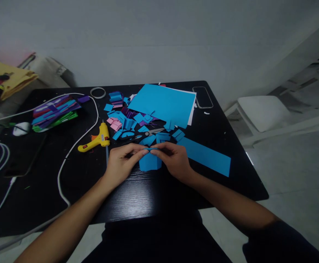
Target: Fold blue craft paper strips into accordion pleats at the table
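Between both hands is a small piece of blue paper (150, 162), folded along its top edge. My left hand (125, 160) pinches that edge from the left, thumb and fingers together. From the right, my right hand (174, 159) pinches the same edge, its thumb close to the left one. Just beyond the fingers lie a pair of scissors (147, 134) with dark handles and several blue paper pieces (128, 123). To the right of my right hand, a long blue paper strip (208, 155) lies flat on the table.
A yellow glue gun (95, 139) lies left of my hands, near a white cable (59, 171). Farther back are pink paper pieces (115, 124), a large blue sheet (165, 102), a tape roll (97, 92), a phone (202, 97) and bundled coloured paper (57, 111). A white stool (263, 111) stands right.
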A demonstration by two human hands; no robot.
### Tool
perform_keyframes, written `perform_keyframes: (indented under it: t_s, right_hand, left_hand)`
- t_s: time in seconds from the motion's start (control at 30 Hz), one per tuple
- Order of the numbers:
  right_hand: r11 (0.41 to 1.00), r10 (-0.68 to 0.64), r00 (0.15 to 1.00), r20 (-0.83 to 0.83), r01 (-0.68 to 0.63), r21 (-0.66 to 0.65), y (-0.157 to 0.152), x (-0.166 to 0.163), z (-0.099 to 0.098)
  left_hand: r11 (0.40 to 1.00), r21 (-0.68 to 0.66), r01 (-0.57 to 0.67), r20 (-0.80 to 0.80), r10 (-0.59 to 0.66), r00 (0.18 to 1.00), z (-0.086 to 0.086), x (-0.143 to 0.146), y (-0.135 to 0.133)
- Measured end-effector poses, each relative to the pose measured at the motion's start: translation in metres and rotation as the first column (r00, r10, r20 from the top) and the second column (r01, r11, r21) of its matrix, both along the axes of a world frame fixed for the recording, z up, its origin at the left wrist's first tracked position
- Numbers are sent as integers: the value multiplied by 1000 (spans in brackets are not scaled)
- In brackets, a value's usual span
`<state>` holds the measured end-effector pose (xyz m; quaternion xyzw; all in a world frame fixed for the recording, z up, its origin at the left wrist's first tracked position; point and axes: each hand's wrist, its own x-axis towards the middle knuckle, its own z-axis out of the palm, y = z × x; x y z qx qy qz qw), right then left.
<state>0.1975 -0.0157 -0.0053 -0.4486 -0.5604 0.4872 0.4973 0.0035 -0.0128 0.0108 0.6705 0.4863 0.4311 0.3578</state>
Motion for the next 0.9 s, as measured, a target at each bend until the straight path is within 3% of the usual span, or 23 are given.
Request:
perform_keyframes:
  t_s: [0.43,0.9]
  right_hand:
    - [1000,21,999,-35,-21,15,0,-1,-1]
    - [991,10,993,119,-25,131,-4,-1,-2]
  left_hand:
    - [999,30,38,-24,-37,999,-1,0,1]
    - [987,110,121,-115,-108,987,-1,-2,0]
